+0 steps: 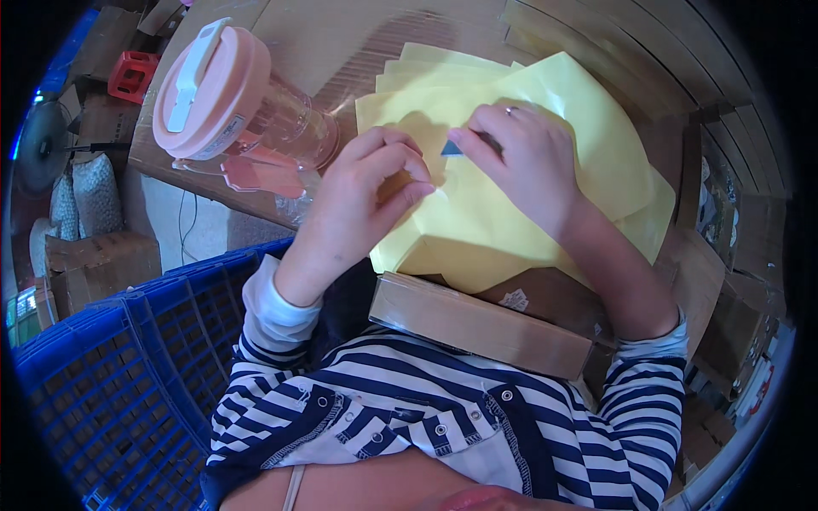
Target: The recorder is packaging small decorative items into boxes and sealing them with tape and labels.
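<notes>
Left hand (366,192) curls, fingertips pinched on the glossy yellow plastic mailer bag (511,204); right hand (524,157) pinches a small blue tab (451,148) there, atop the brown cardboard box (477,324).

Pink-lidded jug (234,102) blocks left — bare cardboard (341,34) beyond.

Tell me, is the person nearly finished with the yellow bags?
Hard to say. Nothing looks finished: no done pile shows. In hand: both hands sit on the top yellow bag; the right hand pinches a small blue piece, and the left hand is curled beside it. Left: more yellow sheets fan out underneath, so several seem to wait. The pink-lidded jug stands aside, untouched.
</notes>
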{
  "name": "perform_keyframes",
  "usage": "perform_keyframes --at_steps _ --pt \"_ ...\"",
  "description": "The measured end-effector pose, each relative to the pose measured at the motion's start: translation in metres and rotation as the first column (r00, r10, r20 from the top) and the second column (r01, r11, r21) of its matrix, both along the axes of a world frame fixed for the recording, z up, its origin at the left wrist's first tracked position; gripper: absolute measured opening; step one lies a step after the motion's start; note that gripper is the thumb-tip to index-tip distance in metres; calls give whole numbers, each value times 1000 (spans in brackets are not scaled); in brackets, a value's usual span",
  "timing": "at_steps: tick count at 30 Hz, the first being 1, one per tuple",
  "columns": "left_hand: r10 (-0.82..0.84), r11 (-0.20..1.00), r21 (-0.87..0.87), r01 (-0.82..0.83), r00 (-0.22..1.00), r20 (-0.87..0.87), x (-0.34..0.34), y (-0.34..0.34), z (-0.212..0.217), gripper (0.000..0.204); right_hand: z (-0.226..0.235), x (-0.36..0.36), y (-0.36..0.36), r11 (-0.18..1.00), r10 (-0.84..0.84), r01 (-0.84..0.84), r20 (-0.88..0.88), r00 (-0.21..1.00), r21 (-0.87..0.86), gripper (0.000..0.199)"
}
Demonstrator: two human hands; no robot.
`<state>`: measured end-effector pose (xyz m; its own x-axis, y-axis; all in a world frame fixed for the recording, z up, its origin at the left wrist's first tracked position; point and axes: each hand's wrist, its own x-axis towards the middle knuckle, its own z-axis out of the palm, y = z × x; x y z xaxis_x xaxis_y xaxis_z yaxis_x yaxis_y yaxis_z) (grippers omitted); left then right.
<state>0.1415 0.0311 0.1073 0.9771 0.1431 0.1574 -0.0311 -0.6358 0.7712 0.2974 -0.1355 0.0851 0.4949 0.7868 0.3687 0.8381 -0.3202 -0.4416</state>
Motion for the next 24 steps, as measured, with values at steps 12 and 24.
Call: perform_keyframes --at_steps 12,24 --pt "-412 889 -274 367 901 -132 -14 -51 57 18 -12 3 4 999 -13 7 128 992 49 32" --pt "-495 854 160 494 868 -38 -29 -57 40 31 -9 1 3 997 6 -15 120 993 74 29"
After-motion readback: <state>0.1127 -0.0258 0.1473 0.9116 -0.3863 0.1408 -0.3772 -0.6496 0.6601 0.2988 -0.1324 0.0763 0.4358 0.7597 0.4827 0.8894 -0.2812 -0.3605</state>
